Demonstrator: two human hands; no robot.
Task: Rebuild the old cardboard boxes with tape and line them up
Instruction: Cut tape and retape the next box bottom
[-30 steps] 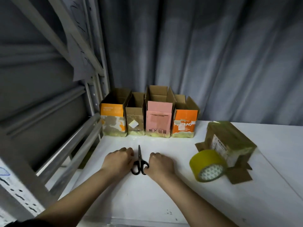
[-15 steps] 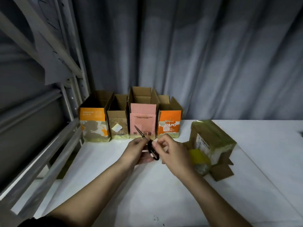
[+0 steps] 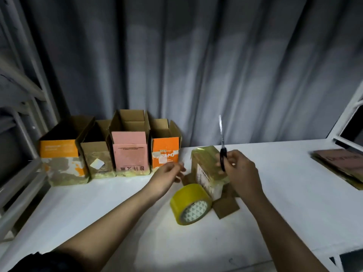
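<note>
From my remote station I log four open-topped boxes in a row at the back left of the white tabletop [image 3: 98,209]: orange-banded box [image 3: 60,161], plain brown box [image 3: 97,160], pink box [image 3: 130,152], orange box [image 3: 165,154]. My left hand [image 3: 167,176] hovers with fingers loosely extended, holding nothing, just left of the tape-wrapped box [image 3: 208,169] (upside down, flaps splayed on the tabletop), with the yellow tape roll [image 3: 189,203] in front of it. My right hand [image 3: 240,173] grips the scissors [image 3: 222,152], blades closed and pointing up; flattened cardboard [image 3: 341,165] lies far right.
</note>
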